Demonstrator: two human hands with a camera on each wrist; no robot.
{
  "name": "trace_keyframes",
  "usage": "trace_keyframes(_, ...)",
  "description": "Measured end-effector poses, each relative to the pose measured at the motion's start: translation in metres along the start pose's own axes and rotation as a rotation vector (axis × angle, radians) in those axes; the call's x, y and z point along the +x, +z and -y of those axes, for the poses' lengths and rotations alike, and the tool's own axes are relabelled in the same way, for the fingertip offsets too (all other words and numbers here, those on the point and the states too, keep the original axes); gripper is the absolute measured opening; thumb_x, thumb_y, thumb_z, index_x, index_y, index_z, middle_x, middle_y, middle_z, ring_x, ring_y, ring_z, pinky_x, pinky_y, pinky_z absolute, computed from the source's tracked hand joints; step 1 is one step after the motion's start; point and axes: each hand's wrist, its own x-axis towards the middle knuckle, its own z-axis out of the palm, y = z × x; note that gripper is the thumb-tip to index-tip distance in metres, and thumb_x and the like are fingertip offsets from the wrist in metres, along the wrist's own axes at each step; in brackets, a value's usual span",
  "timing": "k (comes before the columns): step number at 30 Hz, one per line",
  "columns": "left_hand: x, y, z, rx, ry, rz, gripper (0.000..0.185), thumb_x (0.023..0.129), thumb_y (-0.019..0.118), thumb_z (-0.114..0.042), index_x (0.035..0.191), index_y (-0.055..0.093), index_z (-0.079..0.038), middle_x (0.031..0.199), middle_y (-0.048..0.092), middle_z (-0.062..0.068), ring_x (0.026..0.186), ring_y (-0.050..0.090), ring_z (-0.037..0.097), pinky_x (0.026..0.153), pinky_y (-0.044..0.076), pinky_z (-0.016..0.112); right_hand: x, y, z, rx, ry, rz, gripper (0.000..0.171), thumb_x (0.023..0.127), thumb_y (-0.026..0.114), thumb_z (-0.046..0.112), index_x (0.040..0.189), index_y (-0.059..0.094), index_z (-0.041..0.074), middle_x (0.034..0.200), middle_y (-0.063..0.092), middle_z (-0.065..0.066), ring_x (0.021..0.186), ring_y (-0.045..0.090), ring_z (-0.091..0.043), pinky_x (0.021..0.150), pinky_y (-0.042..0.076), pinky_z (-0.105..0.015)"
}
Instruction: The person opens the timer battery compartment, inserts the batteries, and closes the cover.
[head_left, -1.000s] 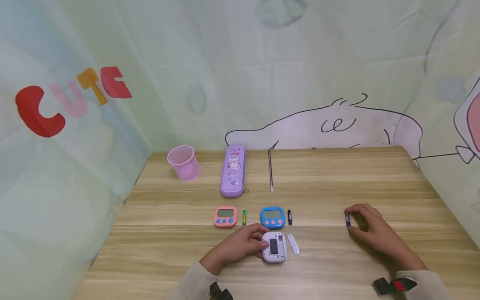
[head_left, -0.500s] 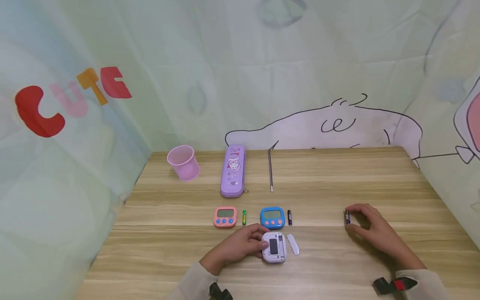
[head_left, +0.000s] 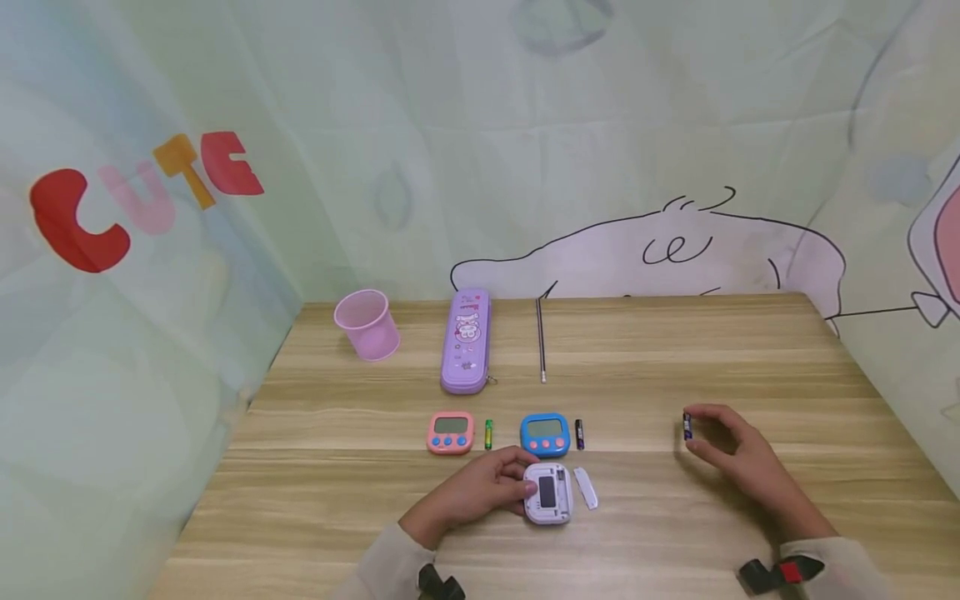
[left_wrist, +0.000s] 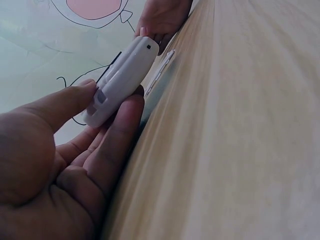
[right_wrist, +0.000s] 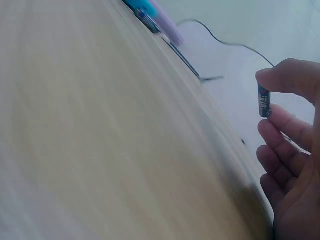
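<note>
Right hand [head_left: 731, 454] pinches a small battery [head_left: 687, 426] by its ends, just above the bench [head_left: 750, 350]. Left hand [head_left: 480, 487] grips the white timer [head_left: 548, 493], back up, compartment open. That fingertip pinch looks thin; the battery could slip and roll away.

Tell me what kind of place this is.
Probably a small desk set up for recording, with a child's study look: a wooden table closed in by cartoon-printed cloth, bearing a purple pencil case, a pink cup and little digital timers with batteries.
</note>
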Motion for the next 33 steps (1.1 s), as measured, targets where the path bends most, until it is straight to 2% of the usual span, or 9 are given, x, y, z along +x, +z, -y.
trace_keyframes(6, 0.0, 0.0, -0.001, 0.008, 0.002, 0.002, 0.032, 0.095, 0.061, -0.004, 0.125, 0.053, 0.003, 0.102, 0.065, 0.012, 0.087, 0.067, 0.019, 0.075, 0.06, 0.036, 0.003, 0.013, 0.009, 0.062, -0.039, 0.015, 0.043, 0.086, 0.076, 0.013, 0.125, 0.059, 0.012, 0.118, 0.06, -0.004, 0.115, 0.045, 0.004, 0.095, 0.029, -0.005)
trace_keyframes(17, 0.0, 0.001, -0.001, -0.009, -0.008, -0.018, 0.031, 0.094, 0.061, -0.002, 0.124, 0.054, 0.002, 0.101, 0.066, 0.012, 0.087, 0.067, 0.02, 0.075, 0.06, 0.037, 0.004, 0.023, 0.015, 0.108, -0.041, 0.021, 0.043, 0.085, 0.076, 0.01, 0.124, 0.059, 0.01, 0.118, 0.06, -0.002, 0.114, 0.047, 0.002, 0.096, 0.032, -0.007)
trace_keyframes(23, 0.0, 0.0, 0.0, -0.006, -0.011, -0.014, 0.031, 0.095, 0.061, -0.003, 0.125, 0.054, 0.002, 0.102, 0.066, 0.012, 0.088, 0.067, 0.02, 0.075, 0.06, 0.037, 0.004, 0.034, 0.021, 0.166, -0.037, 0.058, 0.043, 0.086, 0.076, 0.011, 0.124, 0.058, 0.011, 0.12, 0.06, -0.003, 0.117, 0.046, 0.0, 0.097, 0.033, -0.008)
trace_keyframes(33, 0.001, -0.001, 0.002, 0.027, -0.005, -0.018, 0.03, 0.094, 0.063, -0.006, 0.123, 0.055, 0.0, 0.102, 0.066, 0.012, 0.087, 0.067, 0.021, 0.074, 0.06, 0.037, 0.005, 0.056, 0.035, 0.254, -0.085, 0.132, 0.043, 0.087, 0.074, 0.011, 0.126, 0.058, 0.016, 0.125, 0.058, -0.002, 0.121, 0.047, -0.008, 0.103, 0.032, -0.012)
